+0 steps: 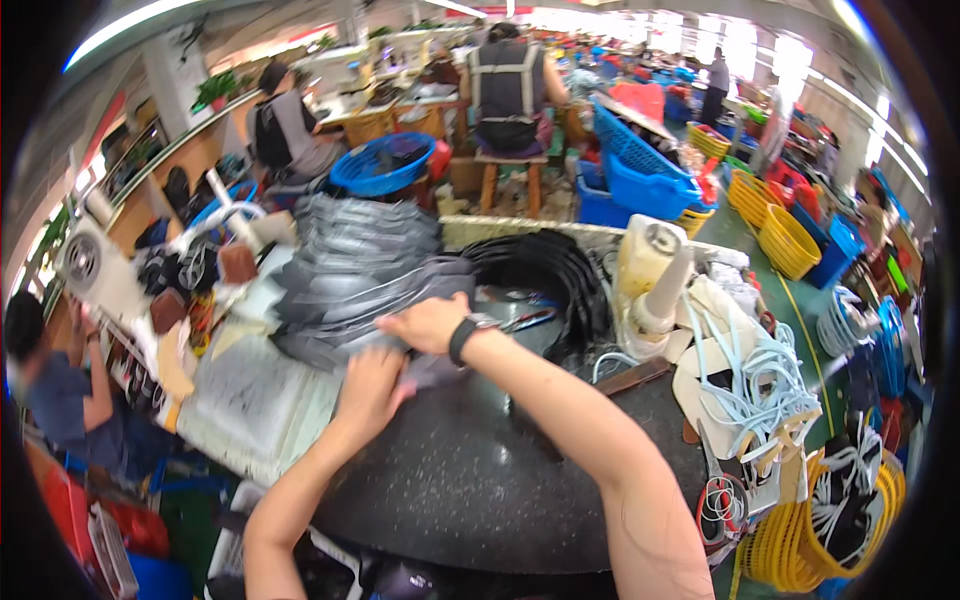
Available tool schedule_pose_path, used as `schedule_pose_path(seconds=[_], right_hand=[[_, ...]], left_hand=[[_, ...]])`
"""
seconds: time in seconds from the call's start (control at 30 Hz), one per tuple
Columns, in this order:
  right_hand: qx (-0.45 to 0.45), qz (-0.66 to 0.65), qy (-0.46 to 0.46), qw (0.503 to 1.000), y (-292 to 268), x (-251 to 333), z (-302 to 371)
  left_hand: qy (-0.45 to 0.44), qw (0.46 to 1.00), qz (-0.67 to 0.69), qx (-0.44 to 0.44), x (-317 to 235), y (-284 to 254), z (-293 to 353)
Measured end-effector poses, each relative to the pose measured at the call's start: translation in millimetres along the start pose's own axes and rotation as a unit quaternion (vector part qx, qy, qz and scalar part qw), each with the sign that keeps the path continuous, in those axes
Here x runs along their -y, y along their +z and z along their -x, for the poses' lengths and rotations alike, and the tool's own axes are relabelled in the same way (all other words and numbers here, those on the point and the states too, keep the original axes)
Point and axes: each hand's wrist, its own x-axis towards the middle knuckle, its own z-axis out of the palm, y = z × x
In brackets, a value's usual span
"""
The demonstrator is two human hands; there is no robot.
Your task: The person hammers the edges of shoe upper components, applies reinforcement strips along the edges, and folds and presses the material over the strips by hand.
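Note:
A tall fanned stack of grey, curved flat pieces (350, 240), perhaps cut fabric or shoe parts, leans on the bench in front of me. At its near edge my left hand (372, 385) has its fingers bent and closed on a grey piece (440, 373); the fingertips are partly hidden. My right hand (428, 325), with a dark wristband (462, 340), lies over the stack's near right edge, fingers stretched leftward and thumb raised apart. Both hands are slightly blurred. Just right of the stack curves a bundle of black strips (560, 280).
A dark speckled tabletop (480, 470) spreads below my forearms. At right are a cream container (645, 255), a white cone (665, 295), light-blue laces (750, 375) and red-handled scissors (722, 500). Yellow baskets (800, 540) stand low right. People sit at benches beyond; another person (75, 390) is at left.

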Motion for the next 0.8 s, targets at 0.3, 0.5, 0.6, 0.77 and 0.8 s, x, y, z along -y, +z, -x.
schedule_pose_path(seconds=[0.3, 0.5, 0.6, 0.77, 0.8], right_hand=[[-0.129, 0.175, -0.036, 0.975, 25, 0, 170], [-0.197, 0.236, -0.1, 0.946, 62, -60, 204], [-0.206, 0.098, -0.066, 0.971, 34, -14, 238], [-0.042, -0.194, -0.027, 0.98, -6, -15, 339], [-0.02, -0.18, -0.006, 0.983, 0, -15, 353]], left_hand=[[0.019, 0.742, 0.377, 0.554, -38, -122, 54], [0.138, 0.615, 0.473, 0.616, -106, -36, 10], [0.332, 0.744, 0.353, 0.461, -141, 23, 9], [0.324, 0.886, 0.117, 0.309, -139, 37, 15], [0.306, 0.891, 0.16, 0.295, -143, 43, 14]])
